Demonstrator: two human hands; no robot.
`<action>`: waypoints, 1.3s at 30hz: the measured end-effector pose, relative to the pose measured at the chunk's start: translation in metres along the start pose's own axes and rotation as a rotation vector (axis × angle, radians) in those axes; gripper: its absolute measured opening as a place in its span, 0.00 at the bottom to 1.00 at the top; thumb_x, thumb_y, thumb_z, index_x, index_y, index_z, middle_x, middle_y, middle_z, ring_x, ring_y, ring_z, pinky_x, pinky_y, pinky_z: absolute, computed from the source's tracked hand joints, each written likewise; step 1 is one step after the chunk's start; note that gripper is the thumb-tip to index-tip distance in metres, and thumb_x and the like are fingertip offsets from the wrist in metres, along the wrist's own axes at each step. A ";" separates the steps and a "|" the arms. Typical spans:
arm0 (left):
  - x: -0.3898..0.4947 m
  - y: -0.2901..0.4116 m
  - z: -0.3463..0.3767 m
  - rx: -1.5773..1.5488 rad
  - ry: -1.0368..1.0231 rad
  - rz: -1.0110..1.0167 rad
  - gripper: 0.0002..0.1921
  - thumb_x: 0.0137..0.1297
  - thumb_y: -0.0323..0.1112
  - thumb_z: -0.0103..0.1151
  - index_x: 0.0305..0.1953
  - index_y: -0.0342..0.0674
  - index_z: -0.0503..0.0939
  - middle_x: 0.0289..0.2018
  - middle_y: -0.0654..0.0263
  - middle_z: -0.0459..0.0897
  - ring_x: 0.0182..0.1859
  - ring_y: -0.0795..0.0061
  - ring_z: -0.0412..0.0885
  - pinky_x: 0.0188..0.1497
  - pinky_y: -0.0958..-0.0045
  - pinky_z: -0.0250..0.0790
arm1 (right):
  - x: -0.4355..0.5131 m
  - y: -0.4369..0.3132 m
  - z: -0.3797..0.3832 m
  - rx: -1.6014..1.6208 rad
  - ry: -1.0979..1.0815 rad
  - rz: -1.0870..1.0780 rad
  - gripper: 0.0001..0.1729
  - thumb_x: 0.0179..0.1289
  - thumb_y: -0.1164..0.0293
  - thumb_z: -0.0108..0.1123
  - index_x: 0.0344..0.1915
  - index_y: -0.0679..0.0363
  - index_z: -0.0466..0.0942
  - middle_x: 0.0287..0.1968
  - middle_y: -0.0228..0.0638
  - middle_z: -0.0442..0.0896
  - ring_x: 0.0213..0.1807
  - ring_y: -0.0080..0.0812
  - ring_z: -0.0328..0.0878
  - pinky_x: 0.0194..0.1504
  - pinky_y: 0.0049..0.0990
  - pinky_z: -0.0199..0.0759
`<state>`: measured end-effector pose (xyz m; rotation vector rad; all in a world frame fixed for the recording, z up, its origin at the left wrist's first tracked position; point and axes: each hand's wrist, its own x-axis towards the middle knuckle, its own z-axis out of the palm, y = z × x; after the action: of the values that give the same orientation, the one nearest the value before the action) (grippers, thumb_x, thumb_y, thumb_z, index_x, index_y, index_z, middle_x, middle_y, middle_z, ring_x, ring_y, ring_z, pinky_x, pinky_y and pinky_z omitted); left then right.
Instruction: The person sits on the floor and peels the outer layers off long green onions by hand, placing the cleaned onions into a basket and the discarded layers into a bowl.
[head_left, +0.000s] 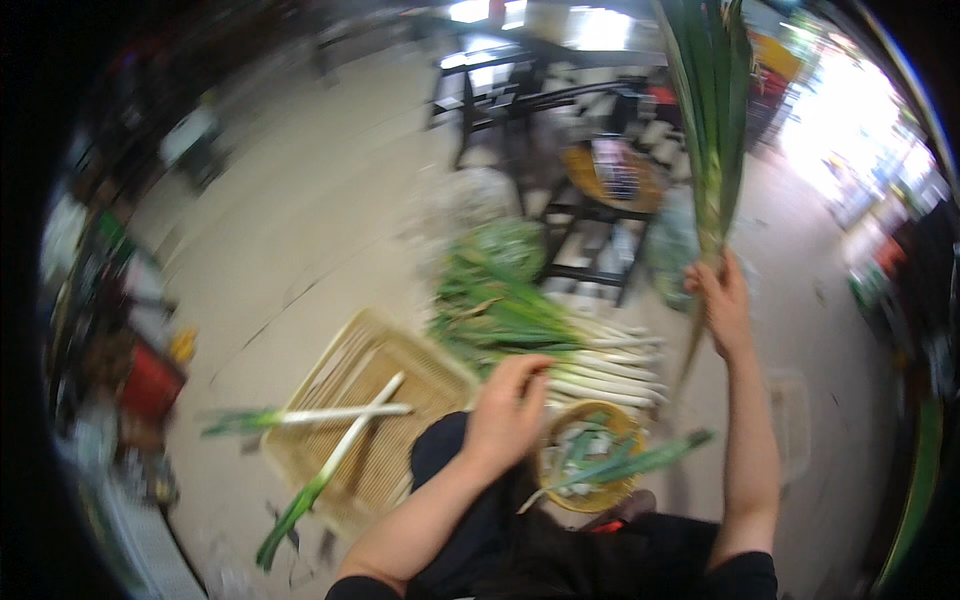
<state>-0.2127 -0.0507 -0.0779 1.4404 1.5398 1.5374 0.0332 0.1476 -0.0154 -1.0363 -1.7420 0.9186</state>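
My right hand (724, 304) grips a large leek (709, 161) around its pale lower stem. The leek's long green leaves rise to the top edge of the view, and its thin lower end hangs below my hand. My left hand (506, 412) is beside a heap of leeks (611, 371), fingers bent and thumb apart, with nothing visible in it. Those leeks lie with their white ends to the right. Two more leeks cross over a shallow plastic basket (367, 326): one leek (345, 412) lies nearly level, the other leek (330, 465) slants.
A round yellow basket (634, 491) holds white and green trimmings, with a loose green leaf (652, 457) lying across it. Beyond the heap stands a dark-framed stool (589, 210) with a phone-like object (616, 166) on it. Clear plastic bags (480, 195) lie nearby.
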 end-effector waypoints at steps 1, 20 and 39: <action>0.001 0.000 0.002 0.005 -0.044 -0.026 0.09 0.68 0.29 0.54 0.47 0.35 0.77 0.39 0.58 0.81 0.44 0.69 0.80 0.49 0.72 0.70 | -0.008 -0.019 -0.014 0.174 0.011 0.029 0.19 0.72 0.67 0.53 0.59 0.61 0.66 0.34 0.30 0.78 0.36 0.19 0.74 0.41 0.22 0.71; 0.002 0.113 0.155 -0.572 -0.673 -0.351 0.16 0.72 0.41 0.52 0.52 0.34 0.72 0.38 0.67 0.78 0.41 0.79 0.75 0.44 0.77 0.68 | -0.184 -0.041 -0.017 1.162 0.194 0.226 0.28 0.69 0.78 0.44 0.68 0.55 0.58 0.53 0.33 0.72 0.53 0.28 0.71 0.59 0.31 0.64; -0.003 0.113 0.192 -0.650 -0.621 -0.359 0.12 0.69 0.36 0.42 0.42 0.37 0.75 0.36 0.67 0.76 0.38 0.81 0.71 0.40 0.78 0.63 | -0.193 -0.036 -0.017 1.101 0.281 0.101 0.29 0.67 0.82 0.42 0.68 0.56 0.60 0.59 0.33 0.70 0.59 0.28 0.70 0.61 0.28 0.64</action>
<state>-0.0036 -0.0077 -0.0154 1.0392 0.7663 1.0760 0.0902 -0.0398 -0.0380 -0.4609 -0.7206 1.4515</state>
